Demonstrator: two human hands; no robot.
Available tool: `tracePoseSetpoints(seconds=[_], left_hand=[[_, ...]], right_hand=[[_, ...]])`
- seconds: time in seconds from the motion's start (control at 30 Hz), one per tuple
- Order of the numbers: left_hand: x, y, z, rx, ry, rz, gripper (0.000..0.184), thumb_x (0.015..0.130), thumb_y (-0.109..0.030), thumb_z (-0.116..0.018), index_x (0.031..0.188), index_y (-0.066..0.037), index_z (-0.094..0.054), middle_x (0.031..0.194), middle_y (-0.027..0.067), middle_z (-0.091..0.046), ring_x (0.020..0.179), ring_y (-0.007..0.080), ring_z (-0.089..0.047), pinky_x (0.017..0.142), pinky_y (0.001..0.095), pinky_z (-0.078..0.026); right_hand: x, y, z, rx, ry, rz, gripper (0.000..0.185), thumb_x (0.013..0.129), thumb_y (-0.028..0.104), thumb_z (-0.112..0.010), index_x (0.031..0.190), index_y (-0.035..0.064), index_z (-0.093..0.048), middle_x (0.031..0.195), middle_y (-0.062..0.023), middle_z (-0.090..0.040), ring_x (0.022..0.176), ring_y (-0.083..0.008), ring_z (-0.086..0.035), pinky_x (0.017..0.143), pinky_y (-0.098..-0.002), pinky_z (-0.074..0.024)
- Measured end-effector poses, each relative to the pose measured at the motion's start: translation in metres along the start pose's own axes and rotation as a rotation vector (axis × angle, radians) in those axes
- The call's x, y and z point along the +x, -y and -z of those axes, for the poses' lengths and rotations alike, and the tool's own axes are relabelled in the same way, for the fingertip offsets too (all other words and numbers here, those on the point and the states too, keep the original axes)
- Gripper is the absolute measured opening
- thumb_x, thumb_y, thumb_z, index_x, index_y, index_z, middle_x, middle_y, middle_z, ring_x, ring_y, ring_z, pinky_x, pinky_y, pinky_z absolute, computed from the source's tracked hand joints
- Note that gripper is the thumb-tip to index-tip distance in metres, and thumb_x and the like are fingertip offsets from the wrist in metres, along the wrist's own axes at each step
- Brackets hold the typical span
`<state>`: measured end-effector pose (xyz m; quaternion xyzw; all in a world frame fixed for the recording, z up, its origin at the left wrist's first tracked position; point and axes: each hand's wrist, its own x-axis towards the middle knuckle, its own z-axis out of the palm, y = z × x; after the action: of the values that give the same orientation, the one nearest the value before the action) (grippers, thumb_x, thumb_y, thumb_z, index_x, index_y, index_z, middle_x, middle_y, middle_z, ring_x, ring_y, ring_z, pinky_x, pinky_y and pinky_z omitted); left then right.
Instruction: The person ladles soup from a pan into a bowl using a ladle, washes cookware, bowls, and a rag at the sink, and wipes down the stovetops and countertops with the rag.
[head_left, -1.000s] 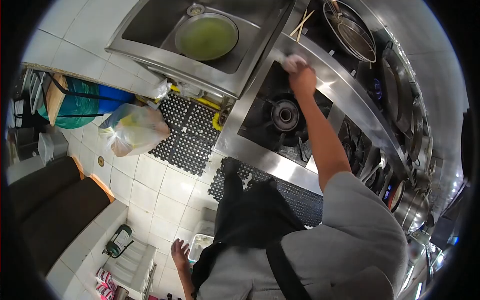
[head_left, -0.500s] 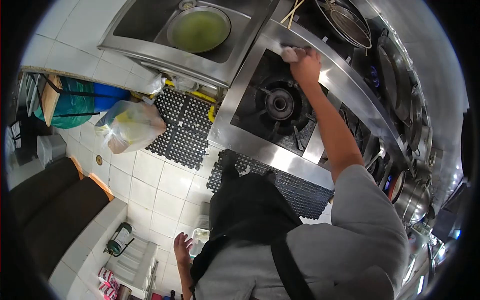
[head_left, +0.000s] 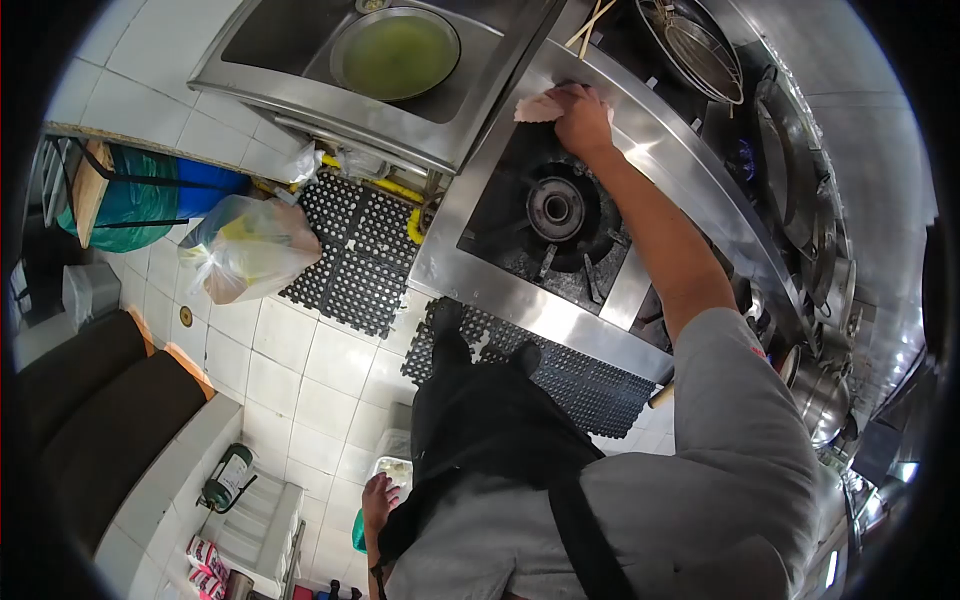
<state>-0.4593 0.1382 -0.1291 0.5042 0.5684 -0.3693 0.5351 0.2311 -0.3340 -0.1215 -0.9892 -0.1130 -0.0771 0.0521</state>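
Observation:
My right hand point(head_left: 586, 122) is closed on a pale pinkish cloth point(head_left: 537, 107), pressed to the steel rim of the stove point(head_left: 515, 290) at the far left corner of the burner well. Part of the cloth sticks out to the left of my fingers. Below that hand sits the round burner point(head_left: 555, 207), with its dark grate arms around it. My left hand point(head_left: 379, 499) hangs low by my side, fingers loosely apart and holding nothing. Near it, lower down, is a clear container point(head_left: 398, 470) with pale contents.
A sink point(head_left: 290, 85) at upper left holds a wide pan of greenish liquid point(head_left: 397, 55). A knotted plastic bag point(head_left: 255, 248) rests on the floor by black rubber mats point(head_left: 345, 250). Pans point(head_left: 785, 165) line the right side, where a blue flame point(head_left: 746, 158) burns.
My right hand has slid left along the stove's back rim with the cloth, which now spreads out more. My left hand has shifted slightly, its fingers less spread.

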Motion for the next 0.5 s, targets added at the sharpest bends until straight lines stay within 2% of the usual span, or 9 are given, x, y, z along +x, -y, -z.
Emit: tracePoseSetpoints(seconds=[0.13,0.23,0.3,0.37,0.47,0.5], left_hand=[[0.005,-0.013,0.000,-0.020,-0.006,-0.069,0.046,0.101,-0.033,-0.057,0.138,-0.007,-0.053,0.128,0.0103,-0.062,0.103,0.0240,-0.066,0.084,0.0371,-0.050],[0.014,-0.018,0.005,-0.059,-0.054,-0.082,0.046,0.099,-0.030,-0.058,0.137,-0.006,-0.054,0.128,0.0112,-0.063,0.102,0.0237,-0.066,0.085,0.0369,-0.050],[0.007,-0.027,0.004,-0.050,-0.067,-0.094,0.047,0.100,-0.034,-0.057,0.137,-0.005,-0.053,0.127,0.0116,-0.064,0.103,0.0249,-0.067,0.086,0.0386,-0.050],[-0.004,-0.027,0.008,-0.085,-0.103,-0.090,0.049,0.101,-0.036,-0.057,0.137,-0.005,-0.053,0.127,0.0118,-0.064,0.103,0.0257,-0.067,0.087,0.0397,-0.050],[-0.003,-0.018,0.012,-0.015,-0.091,-0.043,0.051,0.101,-0.038,-0.057,0.138,-0.004,-0.052,0.127,0.0128,-0.064,0.104,0.0263,-0.067,0.086,0.0410,-0.050],[0.000,-0.016,0.011,0.001,-0.080,-0.034,0.051,0.101,-0.038,-0.057,0.139,-0.004,-0.051,0.127,0.0129,-0.064,0.104,0.0263,-0.067,0.086,0.0411,-0.050]], right_hand=[[0.003,0.010,-0.002,0.025,-0.029,0.084,0.042,0.077,0.010,-0.063,0.116,0.0206,-0.073,0.122,0.0001,-0.063,0.121,-0.0259,-0.053,0.099,-0.0503,-0.0425],[-0.016,0.015,0.007,-0.080,-0.082,0.047,0.040,0.077,0.012,-0.064,0.114,0.0218,-0.074,0.118,-0.0040,-0.062,0.120,-0.0273,-0.053,0.099,-0.0511,-0.0424],[-0.050,0.012,0.031,-0.081,-0.232,-0.126,0.041,0.078,0.015,-0.066,0.119,0.0213,-0.072,0.114,-0.0079,-0.061,0.120,-0.0295,-0.052,0.098,-0.0507,-0.0431],[-0.084,0.012,0.054,-0.181,-0.171,-0.421,0.045,0.079,0.019,-0.068,0.125,0.0171,-0.068,0.118,-0.0128,-0.063,0.119,-0.0338,-0.055,0.096,-0.0505,-0.0464],[-0.097,-0.024,0.032,0.000,0.007,-0.636,0.050,0.079,0.023,-0.070,0.129,0.0143,-0.065,0.121,-0.0160,-0.066,0.117,-0.0372,-0.059,0.095,-0.0494,-0.0502],[-0.092,-0.027,0.024,0.001,-0.025,-0.608,0.049,0.080,0.024,-0.070,0.127,0.0138,-0.065,0.122,-0.0168,-0.066,0.116,-0.0382,-0.060,0.095,-0.0487,-0.0509]])
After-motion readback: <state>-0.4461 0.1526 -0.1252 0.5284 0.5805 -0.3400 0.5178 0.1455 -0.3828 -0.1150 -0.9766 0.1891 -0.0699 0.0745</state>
